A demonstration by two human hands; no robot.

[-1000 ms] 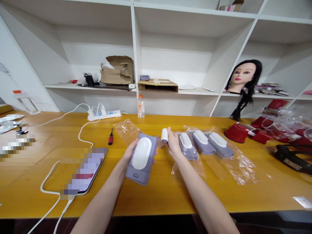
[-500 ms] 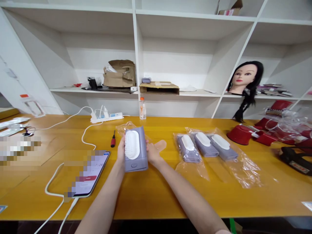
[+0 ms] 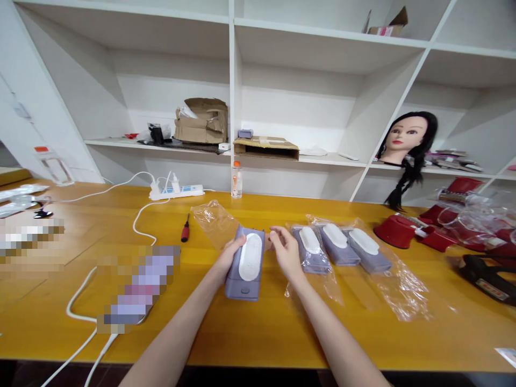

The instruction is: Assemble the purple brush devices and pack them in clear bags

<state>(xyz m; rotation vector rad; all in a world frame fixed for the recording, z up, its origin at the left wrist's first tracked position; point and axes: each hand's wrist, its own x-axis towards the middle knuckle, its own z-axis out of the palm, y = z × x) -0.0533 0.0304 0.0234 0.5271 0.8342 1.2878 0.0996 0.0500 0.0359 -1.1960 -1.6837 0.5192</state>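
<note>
My left hand (image 3: 230, 257) is wrapped round the left side of a purple-grey, box-shaped device (image 3: 243, 291), its thumb near the pad. The device has a white oval bristled pad (image 3: 250, 258) facing up and a small oval button at its near end. Just off its right edge is my right hand (image 3: 287, 251), fingers loosely bent and apart, with nothing visible in them. Behind the device lies a clear plastic bag (image 3: 213, 220). To the right, three similar devices in clear bags lie side by side, the nearest (image 3: 312, 262) close to my right hand.
A red-handled screwdriver (image 3: 185, 232) and a blurred-out phone (image 3: 141, 290) with white cables lie left. At the back stand a power strip (image 3: 181, 192) and an orange-capped bottle (image 3: 237, 183). Red parts (image 3: 395, 231) and a black tool (image 3: 487, 279) are right. A mannequin head (image 3: 407, 137) sits on the shelf.
The device has come lower and to the right, and its pad now faces more upward. My right hand has left its side and moved right. The view shifted slightly.
</note>
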